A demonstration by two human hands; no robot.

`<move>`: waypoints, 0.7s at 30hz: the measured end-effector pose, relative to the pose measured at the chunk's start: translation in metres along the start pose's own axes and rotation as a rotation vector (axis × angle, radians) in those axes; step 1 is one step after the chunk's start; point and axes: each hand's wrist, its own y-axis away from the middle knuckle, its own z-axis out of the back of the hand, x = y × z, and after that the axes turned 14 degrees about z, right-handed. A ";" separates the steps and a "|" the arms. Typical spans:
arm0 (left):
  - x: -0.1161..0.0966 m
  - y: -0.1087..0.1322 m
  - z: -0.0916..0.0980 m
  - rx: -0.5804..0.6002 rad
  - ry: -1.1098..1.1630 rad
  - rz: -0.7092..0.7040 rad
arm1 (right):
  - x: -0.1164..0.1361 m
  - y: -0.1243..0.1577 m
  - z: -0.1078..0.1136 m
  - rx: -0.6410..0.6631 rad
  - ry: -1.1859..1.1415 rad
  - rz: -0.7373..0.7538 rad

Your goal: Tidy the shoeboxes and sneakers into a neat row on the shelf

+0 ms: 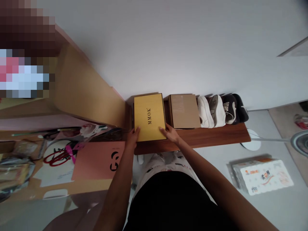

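- At ten o'clock, a tan cardboard panel (pixel 86 89) slants up toward the wall, and below it, near nine o'clock, a salmon-pink folder (pixel 98 160) lies beside a looped red cord (pixel 56 158) and loose papers; the top-left corner is too blurred to read.
- Around eleven o'clock, your left hand (pixel 133 136) rests on the near left edge of the yellow MMOK box (pixel 149 117), fingers lightly curled; you cannot tell from this view whether they grip it or only touch it.
- At twelve o'clock, that box lies flat, lettering up, at the left end of a wooden shelf (pixel 216 138), just beside a brown cardboard box (pixel 184 110).
- Just past twelve, your right hand (pixel 169 133) lies on the box's near right edge, fingers slightly spread, its grip equally unclear. Matching the pressure of both hands suits a flat box like this.
- At one o'clock, a row of sneakers (pixel 222 110) stands on the shelf.
- At three o'clock, a wrapped tissue pack (pixel 262 176) lies on the floor, and a fan (pixel 300 142) shows at two.
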 end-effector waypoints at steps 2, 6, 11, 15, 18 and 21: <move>-0.004 0.003 -0.005 -0.041 0.003 -0.019 | -0.008 -0.007 0.001 0.034 -0.014 -0.003; -0.004 0.001 -0.012 -0.069 0.019 -0.032 | -0.025 -0.019 0.002 0.025 0.037 -0.030; 0.000 -0.011 -0.012 -0.099 -0.009 -0.042 | -0.036 -0.025 0.000 0.024 0.182 -0.031; 0.003 -0.018 -0.009 -0.090 -0.038 -0.066 | -0.038 -0.025 -0.003 0.026 0.216 -0.014; 0.005 -0.021 -0.008 -0.083 -0.062 -0.077 | -0.038 -0.026 -0.005 0.034 0.244 -0.018; 0.003 -0.025 -0.007 -0.089 -0.123 -0.096 | -0.038 -0.028 -0.009 0.018 0.286 -0.045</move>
